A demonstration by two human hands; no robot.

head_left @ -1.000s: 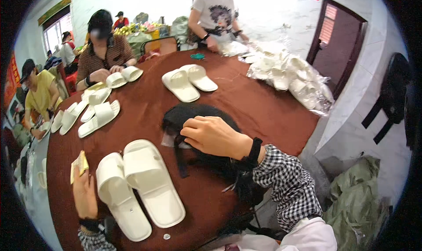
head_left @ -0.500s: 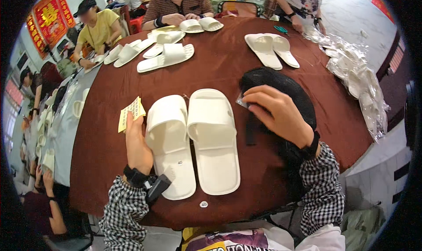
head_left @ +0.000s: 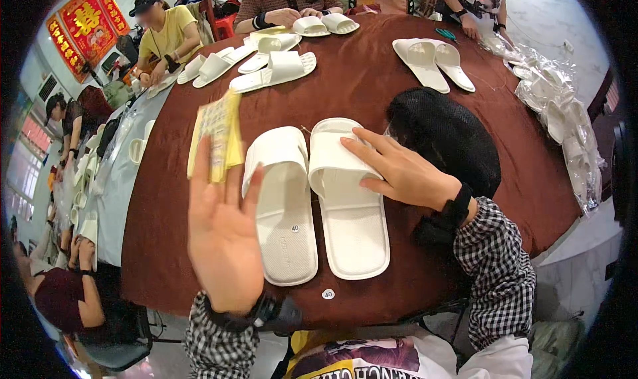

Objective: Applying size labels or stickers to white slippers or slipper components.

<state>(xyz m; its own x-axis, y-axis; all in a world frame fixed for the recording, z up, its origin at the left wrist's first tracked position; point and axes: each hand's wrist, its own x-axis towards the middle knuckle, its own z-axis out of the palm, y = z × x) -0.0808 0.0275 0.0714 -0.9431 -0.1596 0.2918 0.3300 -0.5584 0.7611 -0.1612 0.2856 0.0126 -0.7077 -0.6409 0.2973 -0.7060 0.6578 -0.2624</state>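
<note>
A pair of white slippers lies side by side before me, the left slipper with a small round label on its insole. My left hand is raised beside it, palm up, with yellow sticker sheets held at its fingers. The sheets are slightly blurred, and exactly which fingers grip them is hard to see. Across the strap of the right slipper lies my right hand, fingers stretched out and the thumb apart, touching the strap. Another round white label sits on the brown tablecloth below the slippers.
A black mesh, cap-like item lies beside my right hand. More slippers stand at the far left, and another pair at the far right. Plastic-wrapped slippers line the right edge. Other people sit or stand around the tables.
My left hand has turned palm up and lifted with the sticker sheets. My right hand has moved left from beside the black item onto the right slipper's strap. The view has shifted slightly.
</note>
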